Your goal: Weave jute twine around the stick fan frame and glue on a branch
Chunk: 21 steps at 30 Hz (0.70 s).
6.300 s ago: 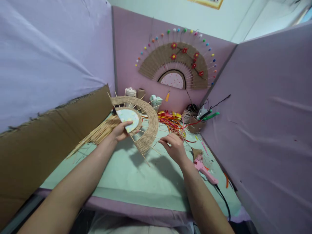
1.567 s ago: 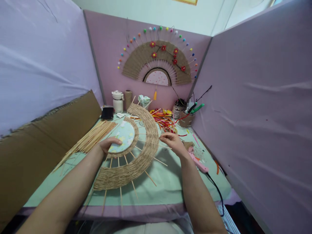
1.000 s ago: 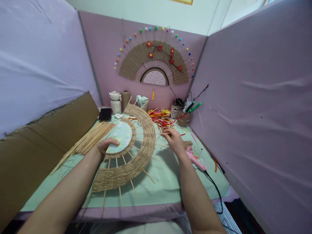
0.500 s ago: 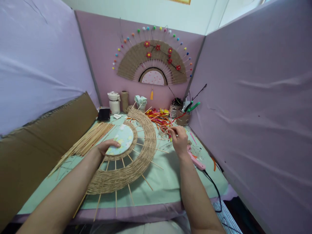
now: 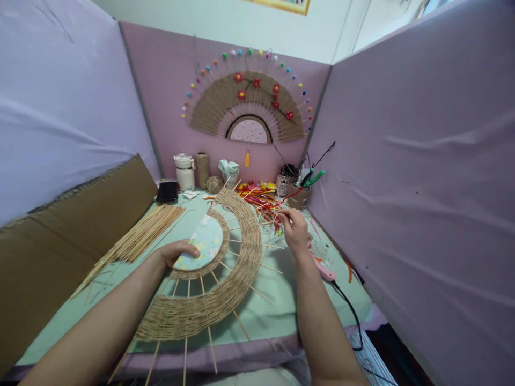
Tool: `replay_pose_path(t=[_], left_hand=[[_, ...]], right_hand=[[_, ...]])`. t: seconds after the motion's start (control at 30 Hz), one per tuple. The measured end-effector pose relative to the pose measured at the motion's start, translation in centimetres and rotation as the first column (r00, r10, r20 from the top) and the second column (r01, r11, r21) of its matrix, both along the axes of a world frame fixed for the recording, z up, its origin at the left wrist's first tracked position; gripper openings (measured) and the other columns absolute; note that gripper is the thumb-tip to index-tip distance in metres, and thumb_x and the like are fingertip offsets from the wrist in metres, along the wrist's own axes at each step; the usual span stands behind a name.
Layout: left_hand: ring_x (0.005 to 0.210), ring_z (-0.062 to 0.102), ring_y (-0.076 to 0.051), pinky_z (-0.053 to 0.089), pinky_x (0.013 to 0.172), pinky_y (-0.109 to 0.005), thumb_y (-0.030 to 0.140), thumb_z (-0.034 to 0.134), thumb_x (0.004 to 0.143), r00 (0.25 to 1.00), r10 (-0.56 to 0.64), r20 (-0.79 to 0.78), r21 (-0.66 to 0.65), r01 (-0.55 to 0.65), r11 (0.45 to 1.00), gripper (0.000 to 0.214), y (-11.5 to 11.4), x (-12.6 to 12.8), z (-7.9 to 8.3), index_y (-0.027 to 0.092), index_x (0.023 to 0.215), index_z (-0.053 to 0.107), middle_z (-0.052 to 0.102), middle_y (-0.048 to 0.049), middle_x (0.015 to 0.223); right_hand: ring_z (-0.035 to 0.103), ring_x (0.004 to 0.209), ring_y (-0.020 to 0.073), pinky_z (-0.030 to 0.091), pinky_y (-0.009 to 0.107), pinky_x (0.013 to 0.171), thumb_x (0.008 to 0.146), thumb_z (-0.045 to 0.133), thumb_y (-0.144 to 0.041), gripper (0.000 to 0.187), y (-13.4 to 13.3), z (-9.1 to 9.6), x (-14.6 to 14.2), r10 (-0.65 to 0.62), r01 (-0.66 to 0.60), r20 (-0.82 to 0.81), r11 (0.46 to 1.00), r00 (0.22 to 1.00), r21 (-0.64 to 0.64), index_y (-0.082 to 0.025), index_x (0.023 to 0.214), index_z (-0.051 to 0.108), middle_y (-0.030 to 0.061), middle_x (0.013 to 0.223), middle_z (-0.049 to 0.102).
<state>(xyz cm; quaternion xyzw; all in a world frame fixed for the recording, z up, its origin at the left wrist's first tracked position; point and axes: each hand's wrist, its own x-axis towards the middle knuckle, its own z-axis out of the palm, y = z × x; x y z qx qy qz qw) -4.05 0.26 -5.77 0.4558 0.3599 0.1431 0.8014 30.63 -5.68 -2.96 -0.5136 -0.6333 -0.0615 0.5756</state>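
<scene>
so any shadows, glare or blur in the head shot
Head view: soft shadows on the green tabletop beside the woven fan; head view: the pale wall looks bright, without harsh glare; head view: scraps right of the right hand are too soft to identify.

- The left hand (image 5: 181, 252): its fingers, all but the thumb, are hidden behind the woven twine fan (image 5: 248, 265).
- The right hand (image 5: 295, 229): whatever sits between its fingertips is too small to tell.
- Some of the fan's lower sticks (image 5: 185, 356) run off the bottom edge, as do both forearms.
- The pink glue gun (image 5: 325, 272): front part mostly hidden behind the right forearm.
- The green-handled tool (image 5: 316, 178): lower end hidden in a brown cup (image 5: 298, 199).
- The gold-framed picture (image 5: 287, 6): cut off by the top edge.
</scene>
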Motion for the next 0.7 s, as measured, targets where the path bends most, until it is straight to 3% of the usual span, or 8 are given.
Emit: replay_pose_path(t=[0.13,0.23,0.5,0.57,0.7], left_hand=[[0.064,0.067,-0.023,0.051,0.058,-0.031,0.01,0.068,0.052,0.998,-0.05,0.025,-0.024,0.051,0.998,0.033,-0.1,-0.1,-0.2,0.012,0.085,0.072,0.073,-0.0098,0.071],[0.062,0.066,-0.022,0.05,0.057,-0.028,0.011,0.071,0.052,0.997,-0.057,0.05,-0.029,0.059,0.998,0.025,-0.2,-0.1,0.0,0.008,0.077,0.072,0.073,-0.0119,0.071],[0.06,0.066,-0.02,0.05,0.055,-0.024,0.022,0.078,0.059,0.985,0.061,0.159,0.028,-0.066,0.997,0.027,-0.3,0.3,0.9,0.005,0.079,0.069,0.072,-0.0136,0.071],[0.06,0.066,-0.02,0.05,0.053,-0.024,0.022,0.079,0.058,0.984,0.068,0.167,0.075,-0.082,0.994,0.03,-0.4,0.5,1.1,0.007,0.081,0.069,0.073,-0.0128,0.074],[0.06,0.066,-0.019,0.049,0.051,-0.022,0.023,0.082,0.054,0.984,0.07,0.165,0.168,-0.098,0.981,0.045,-0.7,0.1,1.5,0.01,0.094,0.066,0.072,-0.011,0.076]], right_hand=[[0.058,0.08,0.0197,0.042,0.031,0.073,0.086,0.051,-0.031,0.017,0.2,-0.2,-0.4,0.129,-0.142,-0.107,0.983,0.986,-0.116,-0.02,0.082,0.064,0.0051,0.083,0.066],[0.057,0.071,0.0182,0.041,0.029,0.067,0.084,0.052,-0.034,0.021,0.3,-0.3,-0.8,0.177,-0.208,-0.155,0.953,0.972,-0.219,-0.02,0.073,0.063,0.0034,0.074,0.064],[0.051,0.06,0.0143,0.039,0.026,0.059,0.079,0.051,-0.033,0.023,1.4,-0.5,-2.1,0.233,-0.325,-0.307,0.898,0.923,-0.296,-0.019,0.063,0.06,0.0009,0.062,0.058],[0.049,0.058,0.0132,0.038,0.025,0.058,0.077,0.051,-0.033,0.024,2.2,-0.2,-2.6,0.296,-0.409,-0.349,0.855,0.889,-0.319,-0.018,0.06,0.059,0.0002,0.061,0.056],[0.048,0.059,0.0115,0.037,0.023,0.057,0.075,0.053,-0.032,0.021,3.6,1.5,-3.8,0.463,-0.581,-0.354,0.698,0.812,-0.419,-0.016,0.063,0.06,-0.0008,0.062,0.056]])
